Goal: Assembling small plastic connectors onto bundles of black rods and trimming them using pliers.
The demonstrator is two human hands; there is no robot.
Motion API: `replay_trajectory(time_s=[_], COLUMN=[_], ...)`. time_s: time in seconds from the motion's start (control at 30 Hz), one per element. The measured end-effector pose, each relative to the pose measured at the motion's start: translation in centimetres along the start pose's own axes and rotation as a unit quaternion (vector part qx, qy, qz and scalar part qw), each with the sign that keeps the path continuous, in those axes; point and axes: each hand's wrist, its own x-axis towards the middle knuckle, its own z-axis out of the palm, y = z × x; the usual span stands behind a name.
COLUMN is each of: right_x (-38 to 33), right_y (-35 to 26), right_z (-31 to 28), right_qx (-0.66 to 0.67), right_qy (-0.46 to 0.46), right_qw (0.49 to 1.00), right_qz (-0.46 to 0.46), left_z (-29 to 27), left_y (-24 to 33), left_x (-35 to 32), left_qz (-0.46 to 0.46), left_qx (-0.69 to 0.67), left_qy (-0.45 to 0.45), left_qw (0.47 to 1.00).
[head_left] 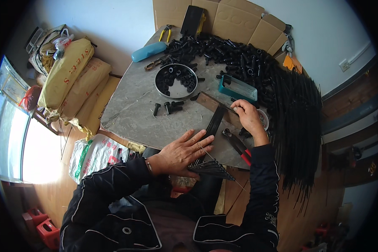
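Observation:
My left hand [182, 152] lies with outstretched fingers over a bundle of thin black rods [214, 122]. The bundle slants across the table's front edge, and its near ends fan out past my palm. At the bundle's far end, my right hand [248, 118] is closed in a pinch beside a flat brown board [210, 101]; what its fingertips hold is too small to make out. Red-handled pliers [236, 145] rest just below that hand. A small white bowl of tiny pieces [263, 119] is partly hidden behind it.
On the grey table [130, 96] stand a round metal bowl [160, 86] with black fittings and a teal tray [227, 89]. Black tubular parts [239, 56] are heaped behind. Long black rods [296, 126] hang off the right side. Yellow-handled pliers [166, 32] and a blue case [149, 51] lie far left.

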Motion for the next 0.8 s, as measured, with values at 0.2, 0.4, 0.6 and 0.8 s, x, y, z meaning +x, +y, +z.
replay_trajectory(time_s=[0.2,0.4,0.6,0.8], right_x=[0.3,1.0,1.2,1.1], right_y=[-1.0,-0.3,-1.1,-0.7], right_z=[0.0,-0.1,1.6,1.2], right_qx=[-0.065,-0.017,0.058,0.033], right_qy=[-0.012,-0.049,0.014,0.06], right_qw=[0.997,0.998,0.998,0.998], right_qz=[-0.026,0.025,0.014,-0.003], left_z=[-0.1,-0.2,-0.1,0.0], left_y=[-0.1,0.0,0.1,0.1], left_x=[0.0,0.1,-0.1,-0.1], left_qz=[-0.002,0.0,0.0,-0.001], left_qx=[0.004,0.005,0.011,0.01], left_qy=[-0.005,-0.005,-0.005,0.003], left_qw=[1.0,1.0,1.0,1.0])
